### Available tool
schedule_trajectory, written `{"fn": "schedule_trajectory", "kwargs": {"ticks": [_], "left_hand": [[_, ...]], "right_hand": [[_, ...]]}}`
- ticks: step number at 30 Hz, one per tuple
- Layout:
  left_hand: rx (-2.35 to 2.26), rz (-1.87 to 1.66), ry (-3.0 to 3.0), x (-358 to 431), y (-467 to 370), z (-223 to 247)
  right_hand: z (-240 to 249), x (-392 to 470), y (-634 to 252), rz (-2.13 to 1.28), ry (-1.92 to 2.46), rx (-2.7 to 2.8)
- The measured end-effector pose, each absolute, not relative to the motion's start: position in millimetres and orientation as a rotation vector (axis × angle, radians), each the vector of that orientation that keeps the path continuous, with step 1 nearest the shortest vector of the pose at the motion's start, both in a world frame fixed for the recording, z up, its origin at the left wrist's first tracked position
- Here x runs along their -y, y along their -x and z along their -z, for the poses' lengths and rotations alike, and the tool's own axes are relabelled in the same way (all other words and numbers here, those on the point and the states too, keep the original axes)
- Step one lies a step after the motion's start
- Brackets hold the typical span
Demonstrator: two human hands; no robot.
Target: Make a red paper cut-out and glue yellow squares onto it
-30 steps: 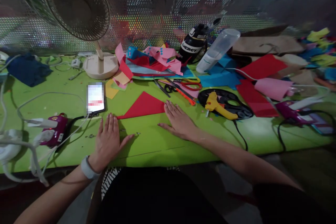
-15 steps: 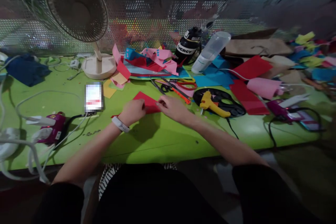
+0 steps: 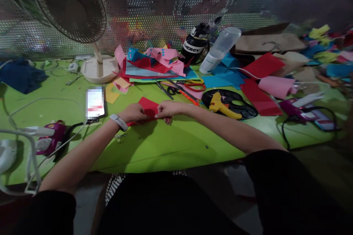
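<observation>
A piece of red paper (image 3: 149, 105) lies on the green table in front of me, partly covered by both hands. My left hand (image 3: 134, 113), with a white band on its wrist, is closed on the paper's left part with the fingers curled. My right hand (image 3: 167, 110) pinches the paper's right edge between thumb and fingers. Beyond the paper lie scissors (image 3: 174, 90) and an orange-and-black cutter (image 3: 189, 96). To the right, a yellow glue gun (image 3: 222, 106) rests on a black palette-shaped tray (image 3: 250, 111).
A fan (image 3: 99, 69) and a lit phone (image 3: 95, 102) stand left. Purple power sockets (image 3: 56, 137) with cables lie at the left edge. Stacked coloured paper (image 3: 151, 69), a black bottle (image 3: 193, 46) and a clear bottle (image 3: 222, 49) line the back. Red sheets (image 3: 260, 97) lie right.
My right hand has moved slightly left along the red paper, closer to my left hand. The camera view has shifted a little. Both hands stay on the paper.
</observation>
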State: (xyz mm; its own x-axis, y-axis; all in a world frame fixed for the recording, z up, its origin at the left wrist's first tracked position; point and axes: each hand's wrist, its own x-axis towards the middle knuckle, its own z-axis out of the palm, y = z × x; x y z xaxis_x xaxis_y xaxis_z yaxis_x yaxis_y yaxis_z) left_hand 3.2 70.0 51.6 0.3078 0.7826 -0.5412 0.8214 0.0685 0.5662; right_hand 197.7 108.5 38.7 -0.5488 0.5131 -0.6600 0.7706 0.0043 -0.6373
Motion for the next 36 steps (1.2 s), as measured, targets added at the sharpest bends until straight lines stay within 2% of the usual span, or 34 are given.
{"fn": "schedule_trajectory", "kwargs": {"ticks": [5, 17, 36], "left_hand": [[-1.448, 0.072, -1.451, -68, -2, -50], [-1.425, 0.064, -1.427, -75, -5, -53], [-1.388, 0.118, -1.45, -82, -4, -45]], "right_hand": [[-41, -111, -196, 1.624, -1.34, -1.962], [-27, -97, -207, 1.766, -1.527, -1.979], [-24, -109, -201, 1.621, -1.447, -1.944]]}}
